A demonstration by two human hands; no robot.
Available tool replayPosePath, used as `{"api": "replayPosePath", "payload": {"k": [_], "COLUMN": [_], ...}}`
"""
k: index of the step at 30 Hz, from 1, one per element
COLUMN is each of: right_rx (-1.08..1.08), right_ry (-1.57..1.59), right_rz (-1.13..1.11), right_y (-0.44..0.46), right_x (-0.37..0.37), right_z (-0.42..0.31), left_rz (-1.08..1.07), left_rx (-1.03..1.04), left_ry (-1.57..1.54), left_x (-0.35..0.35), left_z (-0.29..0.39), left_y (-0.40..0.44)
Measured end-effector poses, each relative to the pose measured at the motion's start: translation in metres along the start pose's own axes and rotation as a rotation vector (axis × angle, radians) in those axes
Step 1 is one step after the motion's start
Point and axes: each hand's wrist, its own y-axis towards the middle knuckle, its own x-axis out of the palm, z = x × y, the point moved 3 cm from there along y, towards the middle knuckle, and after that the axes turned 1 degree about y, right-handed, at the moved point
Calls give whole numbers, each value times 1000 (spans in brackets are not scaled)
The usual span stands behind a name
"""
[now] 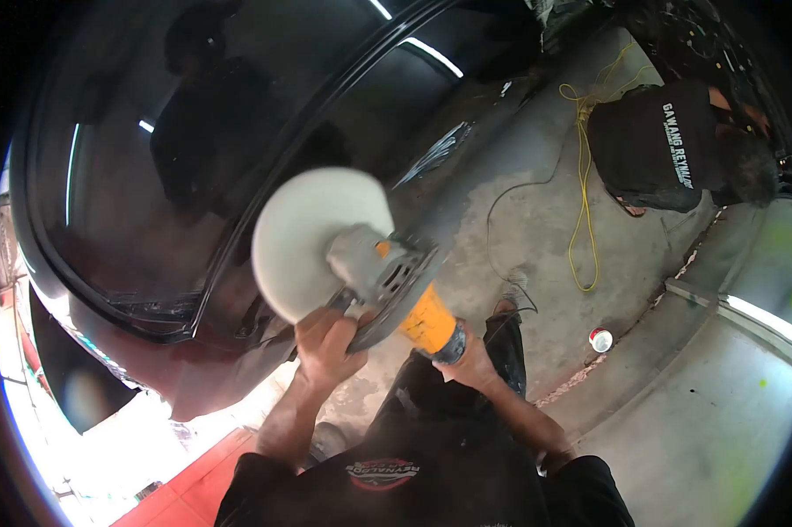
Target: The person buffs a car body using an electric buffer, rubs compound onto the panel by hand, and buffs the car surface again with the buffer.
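Observation:
Both my hands hold an orange and grey polisher [429,318] in front of my body. My left hand [325,344] is wrapped round its front side handle. At the rear end of the orange body, my right hand [471,358] is closed round the grip. The big white round buffing pad [312,237] faces the side of a glossy black car [264,132]. Whether the pad touches the panel I cannot tell. A pale smeared streak [435,154] marks the dark bodywork beyond the pad.
A co-worker in a black shirt [646,145] crouches at the right. A yellow cord [584,220] and a thin dark cable [491,224] lie on the concrete floor [536,211]. A small can [600,340] stands near the floor's cracked edge.

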Motion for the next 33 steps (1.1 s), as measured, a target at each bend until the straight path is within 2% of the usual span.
{"api": "replayPosePath", "payload": {"k": [2,10,12,15,17,18,21,24,26,28,29,30,31,32,33], "right_rx": [41,-26,17,328,237,195,117,72,-39,4,108,41,-15,105,125], "right_ry": [22,-52,55,257,299,316,68,-15,-351,-331,-136,-144,-151,-130,-129], "right_rz": [67,420,460,281,384,422,436,322,357,267,134,66,17,-21,-92], "right_y": [10,92,117,140,139,135,109,46,15,-8,-19,-27,-36,-40,-46], "right_x": [-27,-165,-192,-216,-215,-209,-189,-122,-102,-61,-31,-2,27,52,72], "right_z": [28,-13,-2,-12,-4,-2,-5,-21,11,12,4,-5,-14,-15,8], "left_rz": [-3,85,28,-88,-75,-2,109,189,203,218,225,165,132,228,237], "left_rx": [43,162,145,72,115,124,103,73,63,45,33,-47,-77,-128,-119], "left_ry": [-32,-190,-168,-211,-170,-207,-178,-218,-226,-239,-170,-43,-68,28,43], "left_x": [28,146,174,196,197,192,171,80,57,24,-3,-25,-51,-58,-76], "left_z": [5,12,11,17,24,22,13,12,9,-1,-2,-7,-16,-24,-24], "left_y": [45,229,270,312,317,309,260,158,111,44,10,-30,-57,-96,-116]}}
